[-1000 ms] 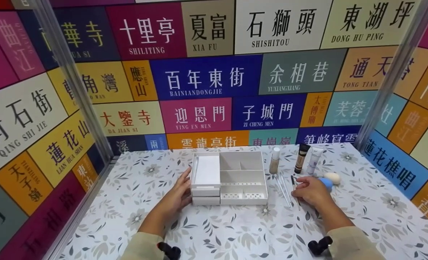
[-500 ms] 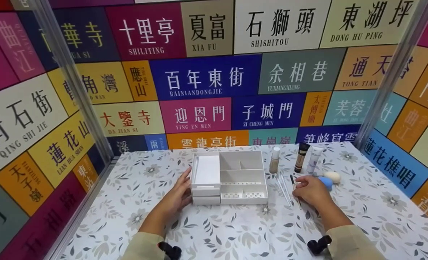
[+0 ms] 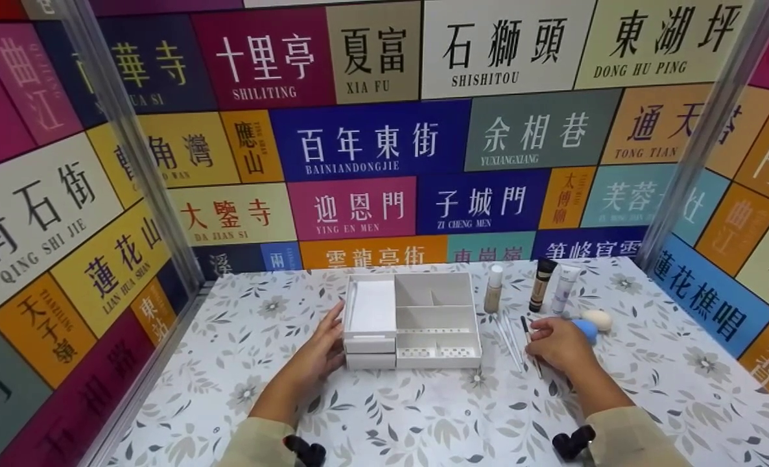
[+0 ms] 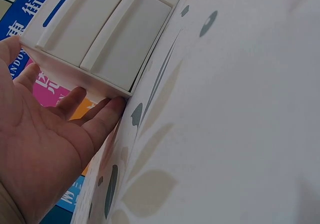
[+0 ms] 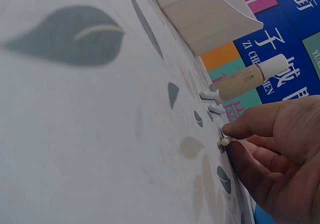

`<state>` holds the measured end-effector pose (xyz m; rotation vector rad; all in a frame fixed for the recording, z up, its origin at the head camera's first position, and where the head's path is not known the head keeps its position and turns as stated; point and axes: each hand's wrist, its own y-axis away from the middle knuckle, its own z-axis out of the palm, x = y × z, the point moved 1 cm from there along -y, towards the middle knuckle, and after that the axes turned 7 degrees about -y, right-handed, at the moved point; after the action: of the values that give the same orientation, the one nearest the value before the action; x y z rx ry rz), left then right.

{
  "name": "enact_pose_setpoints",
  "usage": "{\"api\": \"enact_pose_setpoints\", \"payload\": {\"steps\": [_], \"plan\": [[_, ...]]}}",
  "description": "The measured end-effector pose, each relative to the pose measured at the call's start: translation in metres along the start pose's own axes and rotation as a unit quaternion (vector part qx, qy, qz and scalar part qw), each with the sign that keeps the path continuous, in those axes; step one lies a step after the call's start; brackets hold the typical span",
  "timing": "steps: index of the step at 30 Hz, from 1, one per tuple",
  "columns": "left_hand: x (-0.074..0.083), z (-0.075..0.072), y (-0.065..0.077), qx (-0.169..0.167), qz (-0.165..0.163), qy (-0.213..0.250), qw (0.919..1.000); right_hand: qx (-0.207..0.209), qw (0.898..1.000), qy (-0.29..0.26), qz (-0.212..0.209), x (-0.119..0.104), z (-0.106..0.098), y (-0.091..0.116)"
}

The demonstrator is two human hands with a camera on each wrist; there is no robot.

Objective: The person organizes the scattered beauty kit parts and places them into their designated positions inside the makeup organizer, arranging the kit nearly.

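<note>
A white desktop organizer (image 3: 373,308) stands on the table, two drawer fronts on its left half and open compartments on its right. My left hand (image 3: 323,344) lies along its left side; in the left wrist view the loosely extended fingers (image 4: 102,120) touch the lower corner beside the drawers (image 4: 125,44). To the right, my right hand (image 3: 561,344) pinches a thin makeup brush (image 3: 525,326), dark at the far end, between thumb and forefinger. Its pale near end (image 5: 226,141) shows at those fingertips in the right wrist view, low over the cloth.
Thin white sticks (image 3: 511,344) lie between organizer and right hand. Behind them stand a foundation bottle (image 3: 492,293), a black-capped tube (image 3: 541,285) and a pale tube (image 3: 564,290). A blue makeup sponge (image 3: 586,329) and a cream one (image 3: 597,320) sit beyond the right hand.
</note>
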<state>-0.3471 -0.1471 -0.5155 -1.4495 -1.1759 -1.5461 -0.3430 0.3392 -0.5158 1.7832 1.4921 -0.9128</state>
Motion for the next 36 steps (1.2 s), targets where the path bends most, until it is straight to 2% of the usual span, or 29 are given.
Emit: {"api": "enact_pose_setpoints", "payload": {"steps": [9,15,24,30,36], "plan": [[0.001,0.001,0.002,0.001,0.002,0.005,1.0,0.01,0.999,-0.028,0.021,0.0,-0.001,0.001],[0.002,0.0,0.002,0.004,-0.007,-0.001,1.0,0.024,0.995,-0.093,0.041,-0.006,-0.003,0.001],[0.002,0.0,0.002,0.004,-0.018,-0.009,0.9998,-0.004,0.976,-0.207,0.065,-0.017,0.001,0.003],[0.001,0.001,0.002,0.011,-0.026,-0.008,0.9996,-0.034,0.957,-0.279,0.074,-0.025,0.002,0.006],[0.001,0.001,0.003,0.008,-0.013,-0.002,0.9999,-0.076,0.939,-0.33,0.066,-0.042,0.004,0.013]]}}
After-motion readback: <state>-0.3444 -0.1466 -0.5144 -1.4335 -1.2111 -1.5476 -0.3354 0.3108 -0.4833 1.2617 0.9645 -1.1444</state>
